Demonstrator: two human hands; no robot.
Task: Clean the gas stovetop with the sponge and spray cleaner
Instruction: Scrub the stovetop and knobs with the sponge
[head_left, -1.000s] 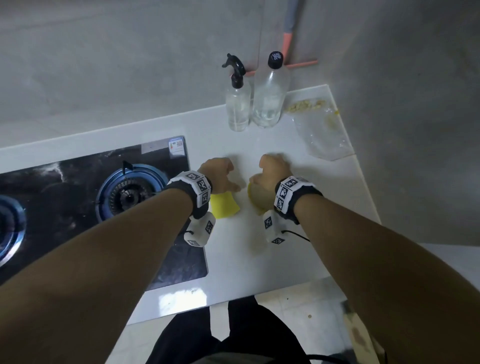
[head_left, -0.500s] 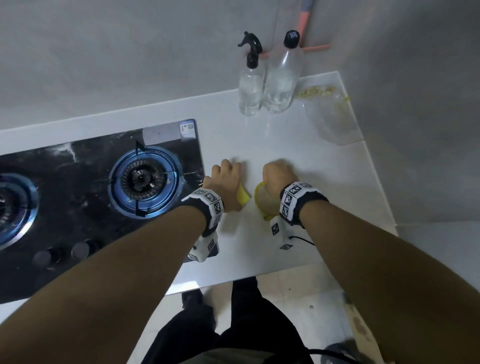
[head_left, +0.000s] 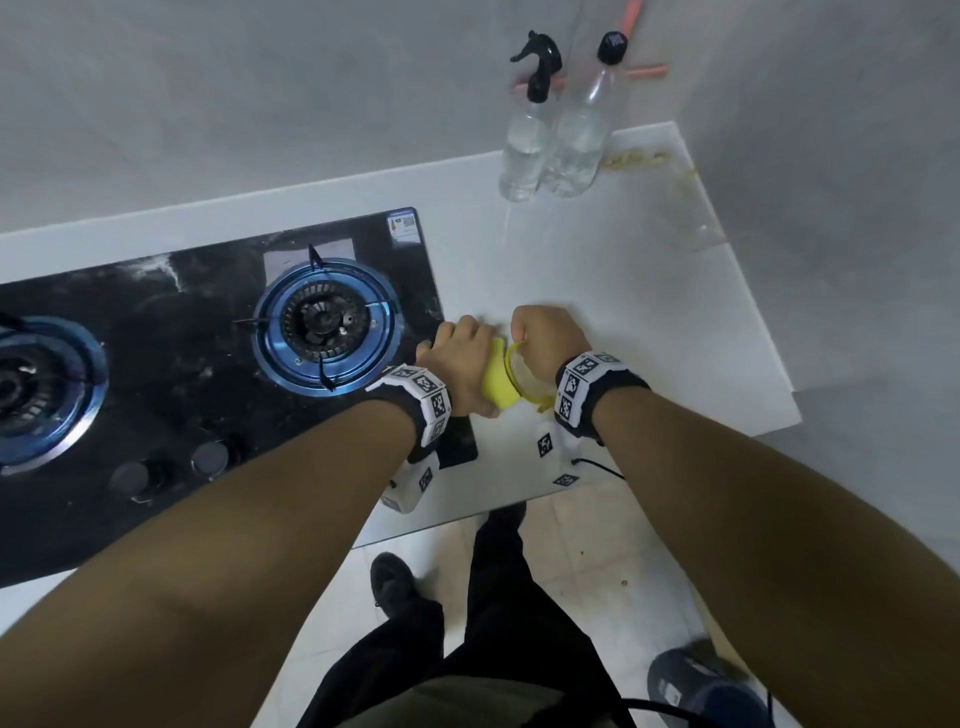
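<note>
1. My left hand (head_left: 457, 358) is curled around the yellow sponge (head_left: 497, 382), over the white counter (head_left: 649, 291) just beside the right edge of the black stove (head_left: 171, 332).
2. My right hand (head_left: 545, 340) is closed and pinches a yellow thing next to the sponge; what it is I cannot tell.
3. My two hands are almost touching.
4. The spray bottle (head_left: 524, 150) stands upright at the back of the counter, touching a clear bottle (head_left: 579, 140).
</note>
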